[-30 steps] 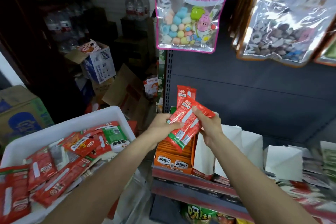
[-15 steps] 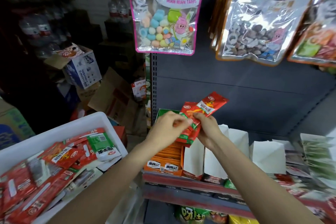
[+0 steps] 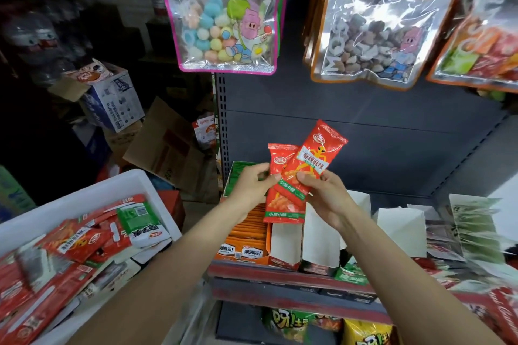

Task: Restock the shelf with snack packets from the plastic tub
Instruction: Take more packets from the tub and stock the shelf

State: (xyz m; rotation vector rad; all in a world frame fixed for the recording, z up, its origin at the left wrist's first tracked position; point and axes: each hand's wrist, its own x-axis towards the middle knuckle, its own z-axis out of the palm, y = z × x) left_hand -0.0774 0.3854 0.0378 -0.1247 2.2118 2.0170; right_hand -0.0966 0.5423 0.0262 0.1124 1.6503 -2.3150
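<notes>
Since half a second ago, fanned wider: left hand (image 3: pixel 252 186) pinching upright red packet (image 3: pixel 283 204), right hand (image 3: pixel 326 194) pinching tilted red packet (image 3: pixel 318 154), above shelf (image 3: pixel 280 277).

Open air between the hung bags (image 3: pixel 224 17) up top and the display boxes (image 3: pixel 288 244) on the shelf (image 3: pixel 280 274); bare back panel (image 3: pixel 378 143) behind it. Both hands (image 3: pixel 325 196) and two red packets (image 3: pixel 297 176) sit mid-gap, above the boxes. Orange box (image 3: pixel 246 235) packed full. White boxes open-topped, room inside. Tub (image 3: pixel 92 199) open-topped at lower left, heaped with packets. Cartons (image 3: pixel 112 101) crowd the floor left of the upright (image 3: pixel 222 120).
</notes>
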